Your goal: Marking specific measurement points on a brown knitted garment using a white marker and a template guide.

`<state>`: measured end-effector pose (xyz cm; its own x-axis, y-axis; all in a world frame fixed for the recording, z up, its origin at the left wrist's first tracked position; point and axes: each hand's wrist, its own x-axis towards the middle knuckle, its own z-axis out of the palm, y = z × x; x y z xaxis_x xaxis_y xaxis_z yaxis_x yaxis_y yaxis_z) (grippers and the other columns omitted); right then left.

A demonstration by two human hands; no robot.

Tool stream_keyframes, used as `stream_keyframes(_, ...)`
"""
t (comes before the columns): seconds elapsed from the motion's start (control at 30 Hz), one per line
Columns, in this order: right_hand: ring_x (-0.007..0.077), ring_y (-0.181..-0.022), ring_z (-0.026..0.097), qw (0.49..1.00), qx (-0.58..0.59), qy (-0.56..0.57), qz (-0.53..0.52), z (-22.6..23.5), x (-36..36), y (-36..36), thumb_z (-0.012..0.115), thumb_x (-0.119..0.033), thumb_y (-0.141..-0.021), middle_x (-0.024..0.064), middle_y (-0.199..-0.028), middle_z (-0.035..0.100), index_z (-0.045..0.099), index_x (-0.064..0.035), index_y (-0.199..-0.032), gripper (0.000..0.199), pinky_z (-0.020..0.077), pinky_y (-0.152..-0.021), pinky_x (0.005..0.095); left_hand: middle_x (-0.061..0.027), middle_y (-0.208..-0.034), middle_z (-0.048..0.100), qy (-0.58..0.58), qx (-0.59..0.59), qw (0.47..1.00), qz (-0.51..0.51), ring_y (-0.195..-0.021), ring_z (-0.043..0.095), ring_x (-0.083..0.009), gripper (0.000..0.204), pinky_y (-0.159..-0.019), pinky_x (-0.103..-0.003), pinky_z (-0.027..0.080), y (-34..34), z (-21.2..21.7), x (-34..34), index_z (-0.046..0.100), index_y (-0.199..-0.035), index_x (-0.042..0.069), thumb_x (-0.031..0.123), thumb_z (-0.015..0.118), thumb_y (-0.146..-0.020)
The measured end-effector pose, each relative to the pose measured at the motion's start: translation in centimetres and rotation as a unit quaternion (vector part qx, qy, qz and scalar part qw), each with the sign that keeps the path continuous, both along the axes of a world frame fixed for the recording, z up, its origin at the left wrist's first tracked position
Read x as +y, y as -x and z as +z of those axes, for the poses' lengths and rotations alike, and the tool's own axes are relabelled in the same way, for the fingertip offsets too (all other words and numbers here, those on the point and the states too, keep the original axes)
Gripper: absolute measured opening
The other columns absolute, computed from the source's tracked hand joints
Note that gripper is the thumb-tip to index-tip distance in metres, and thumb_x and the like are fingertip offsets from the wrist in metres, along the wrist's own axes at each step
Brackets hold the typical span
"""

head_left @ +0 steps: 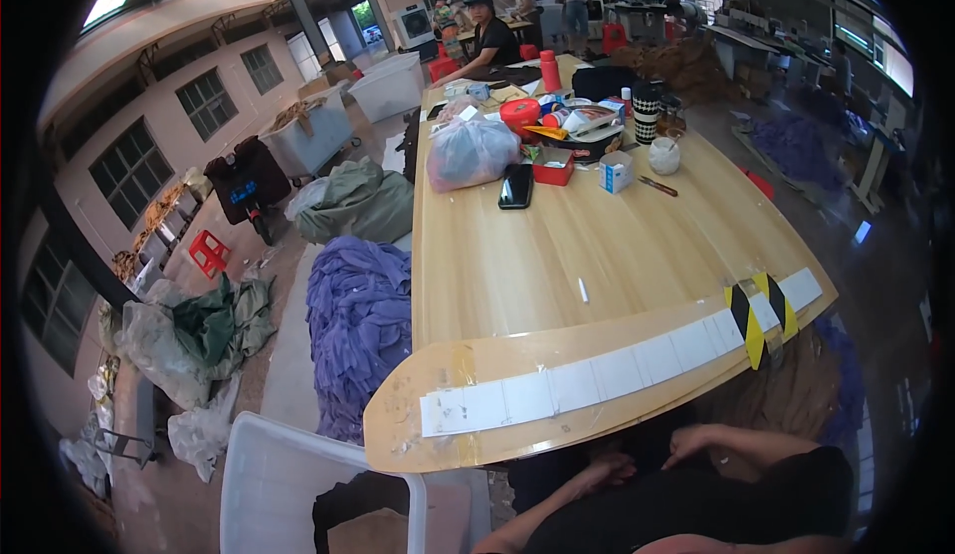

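Head view: both hands (637, 460) (empty) below table edge (477, 450), fingers pointing left.

Both hands lie below the tabletop's (617, 256) near edge, the left hand (604, 471) left of the right hand (696, 442). A strip of tape (617, 375) runs along that edge. A phone (516, 186) lies further back, a plastic bag (470, 151) behind it, a small box (616, 171) to its right. Left of the tabletop, a pile of cloth (360, 325) lies on the floor, a bin (298, 484) nearer.
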<state>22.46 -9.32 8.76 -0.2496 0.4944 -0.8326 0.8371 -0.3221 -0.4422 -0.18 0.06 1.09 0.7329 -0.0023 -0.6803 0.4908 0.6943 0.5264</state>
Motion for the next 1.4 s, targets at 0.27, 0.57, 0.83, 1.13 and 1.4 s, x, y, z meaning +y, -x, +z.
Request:
stream_keyframes(0.27, 0.0144, -0.049, 0.048, 1.0, -0.003, 0.007, 0.029, 0.1, 0.1, 0.1, 0.058, -0.056, -0.075, 0.0047, -0.054, 0.054, 0.063, -0.0039, -0.064, 0.054, 0.0394, -0.048, 0.03, -0.0059, -0.103, 0.061, -0.011, -0.012, 1.0, -0.007, -0.092, 0.058, -0.0118, 0.029, -0.075, -0.026, 0.047, 0.0, -0.7, 0.0, 0.05, -0.115, 0.007, 0.023, 0.045, -0.092)
stream_keyframes(0.57, 0.0151, -0.05, 0.049, 1.0, -0.009, 0.016, 0.004, 1.6, 0.1, 0.7, 0.057, -0.056, -0.076, 0.0053, -0.055, 0.055, 0.063, -0.0037, -0.064, 0.054, 0.0404, -0.05, 0.0299, -0.0052, -0.101, 0.063, 0.001, -0.016, 1.0, -0.022, -0.091, 0.059, -0.0116, 0.028, -0.073, -0.026, 0.047, -0.1, -1.1, 0.2, 0.05, -0.114, 0.008, 0.024, 0.045, -0.092)
stream_keyframes(0.83, 0.0137, -0.05, 0.049, 0.999, -0.01, 0.032, -0.001, 2.1, 0.4, 0.7, 0.057, -0.057, -0.075, 0.0045, -0.054, 0.054, 0.063, -0.0043, -0.063, 0.054, 0.0404, -0.049, 0.029, -0.0041, -0.1, 0.062, 0.004, -0.021, 1.0, -0.017, -0.09, 0.059, -0.0103, 0.027, -0.072, -0.024, 0.047, -0.2, -1.0, 0.2, 0.05, -0.113, 0.008, 0.024, 0.045, -0.092)
stream_keyframes(1.13, 0.014, -0.049, 0.047, 1.0, 0.004, 0.019, 0.016, 0.6, 0.2, 0.2, 0.056, -0.059, -0.075, 0.004, -0.054, 0.053, 0.063, -0.0039, -0.064, 0.056, 0.0387, -0.049, 0.0298, -0.0039, -0.105, 0.06, 0.008, -0.021, 0.999, -0.027, -0.092, 0.057, -0.0095, 0.029, -0.075, -0.022, 0.046, -0.2, -2.1, 0.1, 0.049, -0.117, 0.009, 0.022, 0.041, -0.093)
stream_keyframes(1.4, 0.0136, -0.049, 0.046, 1.0, 0.022, 0.013, 0.013, -0.7, 0.1, -0.4, 0.057, -0.06, -0.074, 0.0041, -0.053, 0.053, 0.063, -0.0031, -0.063, 0.058, 0.0378, -0.049, 0.0298, -0.0025, -0.106, 0.06, 0.0, 0.011, 1.0, -0.028, -0.095, 0.057, -0.0084, 0.028, -0.076, -0.022, 0.046, -0.2, -0.3, 0.0, 0.05, -0.117, 0.01, 0.021, 0.04, -0.093)
